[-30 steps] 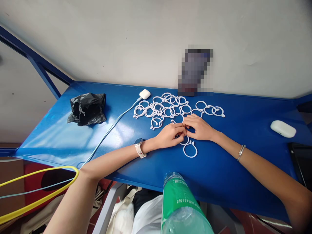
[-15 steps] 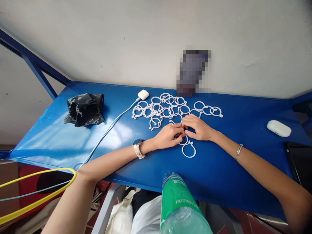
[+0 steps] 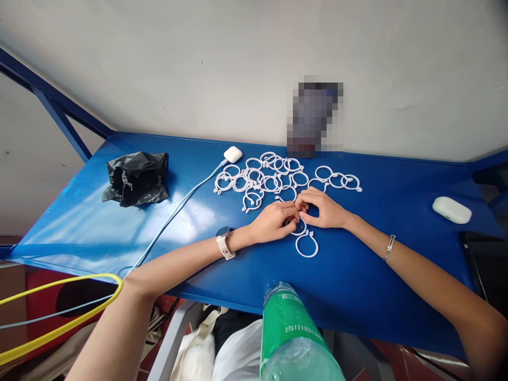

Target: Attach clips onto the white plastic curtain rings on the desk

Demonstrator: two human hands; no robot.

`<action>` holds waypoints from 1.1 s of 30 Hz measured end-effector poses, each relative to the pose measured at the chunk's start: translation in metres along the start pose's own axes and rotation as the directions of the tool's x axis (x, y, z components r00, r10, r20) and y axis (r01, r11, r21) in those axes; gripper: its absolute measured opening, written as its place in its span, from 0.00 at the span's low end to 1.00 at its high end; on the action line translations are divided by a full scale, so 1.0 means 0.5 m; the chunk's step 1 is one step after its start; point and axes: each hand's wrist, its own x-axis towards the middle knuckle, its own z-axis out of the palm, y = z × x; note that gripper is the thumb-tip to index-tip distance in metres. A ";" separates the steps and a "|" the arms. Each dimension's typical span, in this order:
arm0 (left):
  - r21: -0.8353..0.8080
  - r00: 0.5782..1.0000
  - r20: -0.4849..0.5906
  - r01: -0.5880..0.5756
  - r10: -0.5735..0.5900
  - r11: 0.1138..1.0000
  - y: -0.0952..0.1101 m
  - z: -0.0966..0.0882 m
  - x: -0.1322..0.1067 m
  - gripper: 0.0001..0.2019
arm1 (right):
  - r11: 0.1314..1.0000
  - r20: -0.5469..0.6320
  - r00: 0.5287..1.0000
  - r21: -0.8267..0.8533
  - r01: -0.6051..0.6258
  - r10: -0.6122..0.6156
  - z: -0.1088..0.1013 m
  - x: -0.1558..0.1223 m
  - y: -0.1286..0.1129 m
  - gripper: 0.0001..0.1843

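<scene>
My left hand [image 3: 273, 221] is closed on a white plastic curtain ring [image 3: 305, 228], whose lower curve shows below the fingers. Fingertip to fingertip with it, my right hand [image 3: 323, 209] pinches at the upper part of that ring; the exact grip is hidden by the fingers. Just below lies a loose curtain ring [image 3: 297, 248] with its small eyelet pointing up. Beyond both hands, several more white curtain rings [image 3: 271, 183] are spread in an overlapping heap on the blue table [image 3: 377, 264].
A crumpled black plastic bag [image 3: 137, 180] sits at the left. A white charger [image 3: 233, 154] with a pale blue cable [image 3: 170, 214] lies behind. To the right are a white earbud case [image 3: 452, 210] and a dark device [image 3: 490, 264]. A green-labelled bottle [image 3: 296, 323] stands close in front.
The fingers of my right hand have bent a little more, widening the gap above its thumb. Both hands stay in nearly the same place, and the rings lie as before.
</scene>
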 end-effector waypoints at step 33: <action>0.014 1.000 0.019 -0.016 0.015 1.000 -0.001 0.001 0.000 0.08 | 0.999 0.001 0.999 0.008 -0.037 0.037 0.003 -0.002 0.000 0.02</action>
